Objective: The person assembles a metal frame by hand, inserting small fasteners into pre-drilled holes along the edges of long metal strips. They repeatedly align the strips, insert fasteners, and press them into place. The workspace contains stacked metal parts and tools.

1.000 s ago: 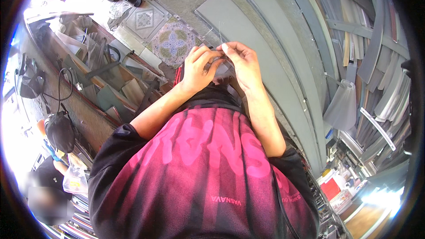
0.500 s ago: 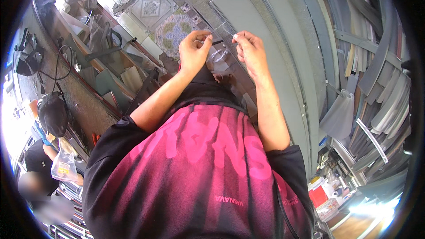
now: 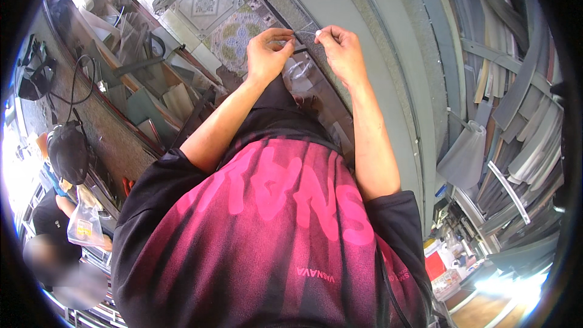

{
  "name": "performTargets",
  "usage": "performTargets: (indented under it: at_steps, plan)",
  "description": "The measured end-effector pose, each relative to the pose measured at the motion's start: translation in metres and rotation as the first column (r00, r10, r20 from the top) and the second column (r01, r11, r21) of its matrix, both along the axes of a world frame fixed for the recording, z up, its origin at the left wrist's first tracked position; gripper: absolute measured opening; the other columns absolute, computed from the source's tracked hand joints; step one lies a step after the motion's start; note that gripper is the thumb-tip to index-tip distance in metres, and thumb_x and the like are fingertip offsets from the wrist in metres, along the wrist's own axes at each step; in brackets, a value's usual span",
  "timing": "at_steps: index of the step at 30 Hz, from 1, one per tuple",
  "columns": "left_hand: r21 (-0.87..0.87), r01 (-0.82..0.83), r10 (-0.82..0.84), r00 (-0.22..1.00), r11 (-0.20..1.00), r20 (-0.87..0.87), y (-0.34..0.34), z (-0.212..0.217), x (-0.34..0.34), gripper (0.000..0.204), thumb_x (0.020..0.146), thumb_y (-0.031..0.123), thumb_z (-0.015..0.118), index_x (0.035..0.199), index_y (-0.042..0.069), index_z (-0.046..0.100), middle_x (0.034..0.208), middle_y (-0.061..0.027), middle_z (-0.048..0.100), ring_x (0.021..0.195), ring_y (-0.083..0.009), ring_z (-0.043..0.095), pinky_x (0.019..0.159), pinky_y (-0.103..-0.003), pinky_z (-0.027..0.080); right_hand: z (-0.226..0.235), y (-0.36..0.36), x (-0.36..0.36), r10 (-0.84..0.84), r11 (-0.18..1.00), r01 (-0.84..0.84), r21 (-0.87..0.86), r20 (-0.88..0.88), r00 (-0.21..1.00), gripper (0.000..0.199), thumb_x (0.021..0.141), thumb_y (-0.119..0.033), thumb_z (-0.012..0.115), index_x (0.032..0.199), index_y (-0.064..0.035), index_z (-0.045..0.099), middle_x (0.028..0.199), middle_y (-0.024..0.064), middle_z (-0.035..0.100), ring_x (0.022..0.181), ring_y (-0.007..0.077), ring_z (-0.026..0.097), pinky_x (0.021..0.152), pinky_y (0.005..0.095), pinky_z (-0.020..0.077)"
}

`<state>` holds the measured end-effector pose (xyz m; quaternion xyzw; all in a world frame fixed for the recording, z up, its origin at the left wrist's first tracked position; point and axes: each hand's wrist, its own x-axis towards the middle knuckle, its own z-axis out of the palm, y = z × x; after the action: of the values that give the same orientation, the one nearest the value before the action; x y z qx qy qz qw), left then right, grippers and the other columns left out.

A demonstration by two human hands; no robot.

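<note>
Both my hands are raised in front of me, a short gap apart. A thin whitish thread [image 3: 305,32] runs across that gap. My left hand [image 3: 267,58] is closed in a pinch, and one end of the thread meets its fingertips. The fingers of my right hand [image 3: 343,54] are curled, with thumb and forefinger pressed on a small white bit [image 3: 317,34] where the thread comes out. Too little shows to tell what the white bit is. Below the hands lies crumpled clear plastic [image 3: 299,71] on a dark-edged surface.
Long grey panels [image 3: 364,42] lie along the right, with many bent strips [image 3: 516,109] stacked beyond. To the left are offcuts [image 3: 146,109] and a black bag [image 3: 68,153]. Another person [image 3: 51,215] is at lower left, near a clear plastic bag [image 3: 86,225]. Patterned tiles [image 3: 240,33] lie ahead.
Both hands have moved slightly up and away from me. The thread between them now looks straighter, and the right fingers have turned a little.
</note>
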<state>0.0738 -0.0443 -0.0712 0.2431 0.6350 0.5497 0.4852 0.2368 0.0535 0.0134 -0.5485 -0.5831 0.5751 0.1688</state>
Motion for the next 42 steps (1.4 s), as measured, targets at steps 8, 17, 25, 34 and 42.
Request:
performTargets:
  at_steps: [8, 17, 25, 34, 42]
  plan:
    - [-0.004, 0.023, -0.023, 1.000, 1.000, 0.012, -0.001, 0.004, 0.005, 0.027, 0.096, 0.006, 0.082, 0.119, -0.006, 0.080, 0.107, -0.0117, 0.085, 0.086, -0.0185, 0.083, 0.074, -0.030, 0.063, 0.000, 0.001, 0.001, 0.007, 1.000, -0.007, 0.016, 0.003, 1.000, 0.025, 0.109, -0.023, 0.072, 0.093, -0.0048, 0.075, 0.071, -0.0104, 0.052, 0.057, 0.0009, 0.037, 0.051, 0.0262, 0.0262]
    - [-0.013, -0.001, 0.001, 1.000, 1.000, 0.028, 0.002, 0.006, 0.007, 0.025, 0.097, 0.008, 0.083, 0.117, -0.007, 0.080, 0.104, -0.0112, 0.085, 0.084, -0.0175, 0.082, 0.073, -0.030, 0.062, 0.000, 0.003, 0.000, 0.021, 0.999, -0.023, 0.027, 0.058, 0.998, 0.024, 0.108, -0.021, 0.072, 0.094, -0.0022, 0.076, 0.080, -0.0055, 0.065, 0.069, 0.0037, 0.049, 0.061, 0.0274, 0.0364]
    - [-0.009, 0.005, -0.004, 0.993, 1.000, 0.118, 0.009, 0.015, 0.003, 0.024, 0.105, 0.011, 0.080, 0.116, -0.009, 0.079, 0.104, -0.0153, 0.084, 0.085, -0.0184, 0.080, 0.072, -0.030, 0.065, -0.003, 0.004, 0.001, 0.020, 0.998, -0.025, 0.057, 0.087, 0.996, 0.023, 0.106, -0.019, 0.072, 0.093, -0.0012, 0.077, 0.082, -0.0038, 0.069, 0.075, 0.0046, 0.055, 0.066, 0.0276, 0.0413]
    - [-0.003, -0.023, 0.023, 0.981, 1.000, 0.193, 0.010, 0.017, 0.005, 0.022, 0.106, 0.009, 0.078, 0.117, -0.011, 0.078, 0.104, -0.0180, 0.083, 0.082, -0.0184, 0.078, 0.071, -0.031, 0.065, -0.007, 0.004, 0.005, 0.021, 0.999, -0.027, 0.046, 0.114, 0.993, 0.021, 0.104, -0.018, 0.073, 0.091, -0.0014, 0.075, 0.080, -0.0049, 0.068, 0.073, 0.0037, 0.055, 0.066, 0.0278, 0.0417]
    - [0.003, 0.001, -0.001, 0.982, 1.000, 0.191, 0.007, 0.013, 0.003, 0.025, 0.106, 0.011, 0.077, 0.122, -0.009, 0.078, 0.107, -0.0151, 0.083, 0.078, -0.0178, 0.076, 0.074, -0.031, 0.061, -0.007, 0.005, 0.010, 0.056, 0.995, -0.065, 0.079, 0.108, 0.993, 0.018, 0.103, -0.015, 0.074, 0.090, -0.0019, 0.073, 0.076, -0.0059, 0.066, 0.069, 0.0026, 0.054, 0.061, 0.0265, 0.0398]
